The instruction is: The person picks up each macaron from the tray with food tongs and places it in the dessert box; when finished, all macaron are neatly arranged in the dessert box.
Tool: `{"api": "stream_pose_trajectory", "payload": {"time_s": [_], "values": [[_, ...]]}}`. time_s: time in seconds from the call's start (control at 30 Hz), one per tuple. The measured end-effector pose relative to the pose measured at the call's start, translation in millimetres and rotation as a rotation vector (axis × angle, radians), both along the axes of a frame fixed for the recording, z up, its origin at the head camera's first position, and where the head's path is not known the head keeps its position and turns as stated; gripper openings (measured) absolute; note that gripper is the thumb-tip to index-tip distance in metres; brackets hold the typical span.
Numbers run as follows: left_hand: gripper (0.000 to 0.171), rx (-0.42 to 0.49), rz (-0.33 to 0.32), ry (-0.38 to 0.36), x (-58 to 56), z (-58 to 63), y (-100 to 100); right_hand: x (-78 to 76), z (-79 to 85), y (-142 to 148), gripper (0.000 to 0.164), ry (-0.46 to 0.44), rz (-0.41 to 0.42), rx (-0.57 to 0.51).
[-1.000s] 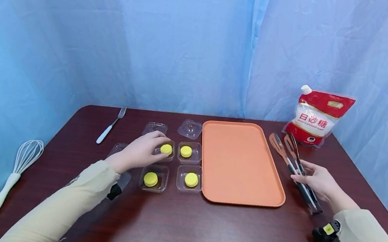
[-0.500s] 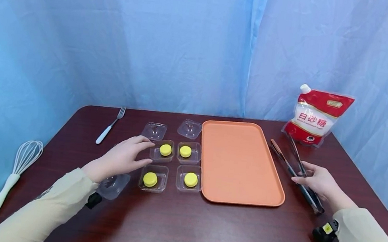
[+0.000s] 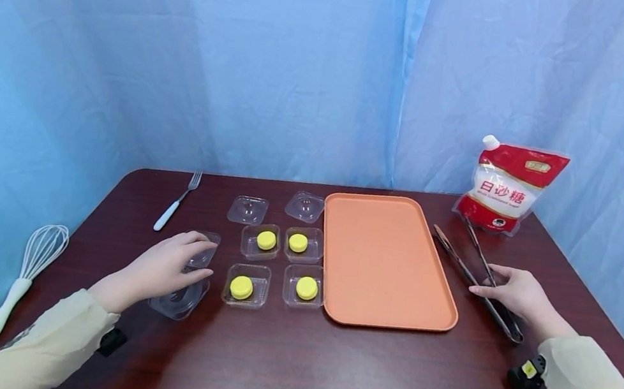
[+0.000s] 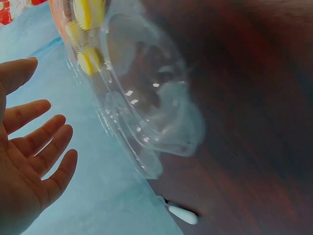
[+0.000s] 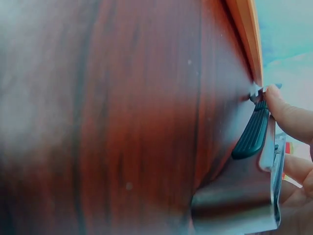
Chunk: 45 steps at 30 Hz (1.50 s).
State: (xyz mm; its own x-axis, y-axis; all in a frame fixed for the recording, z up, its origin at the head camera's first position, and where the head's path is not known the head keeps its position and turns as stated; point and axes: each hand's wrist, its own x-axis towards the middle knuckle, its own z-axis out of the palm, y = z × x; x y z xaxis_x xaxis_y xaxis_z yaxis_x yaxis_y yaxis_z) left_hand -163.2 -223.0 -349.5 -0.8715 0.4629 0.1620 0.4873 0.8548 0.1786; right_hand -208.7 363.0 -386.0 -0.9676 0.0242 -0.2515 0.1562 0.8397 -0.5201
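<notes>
My left hand hovers over two clear plastic lids at the left, fingers loosely spread and holding nothing. In the left wrist view the lids lie beside the open fingers. To the right of this hand, several clear square boxes each contain a yellow macaron-like disc. My right hand grips metal tongs beside the tray, thumb on one arm and fingers on the other. The tongs stand on edge with their arms spread. Their dark ridged grip and bent metal end show in the right wrist view.
An orange tray lies right of the boxes. Two more clear lids are behind them. A fork and a whisk lie at the left. A red and white sugar pouch stands at the back right.
My left hand has drawn back leftwards from a rear box to above the left lids. The right hand has turned the tongs onto their edge, staying about where it was.
</notes>
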Motion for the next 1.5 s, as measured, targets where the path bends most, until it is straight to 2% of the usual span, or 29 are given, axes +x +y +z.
{"api": "stream_pose_trajectory", "payload": {"time_s": [0.3,0.6,0.77,0.9,1.07,1.3,1.5], "values": [[0.047,-0.028,0.016,-0.019,24.6,-6.0,-17.8,-0.4,-0.2,7.5,0.099,-0.027,-0.016,-0.031],[0.048,-0.077,0.042,-0.105,42.9,-13.4,-25.5,3.2,-2.0,10.7,0.098,-0.015,-0.029,-0.043],[0.057,-0.076,0.066,-0.169,48.4,-19.0,-25.5,6.8,2.4,9.6,0.091,0.06,-0.052,-0.072],[0.064,-0.069,0.093,-0.22,52.3,-22.7,-24.5,11.3,7.4,6.2,0.085,0.111,-0.1,-0.143],[0.064,-0.074,0.08,-0.214,54.9,-26.3,-24.1,17.6,13.4,-2.1,0.078,0.173,-0.137,-0.179],[0.062,-0.068,0.06,-0.19,55.9,-31.1,-25.1,26.6,19.9,-26.2,0.072,0.218,-0.112,-0.222],[0.058,-0.062,0.057,-0.192,55.4,-34.6,-25.7,32.4,23.1,-46.7,0.066,0.251,-0.039,-0.219]]}}
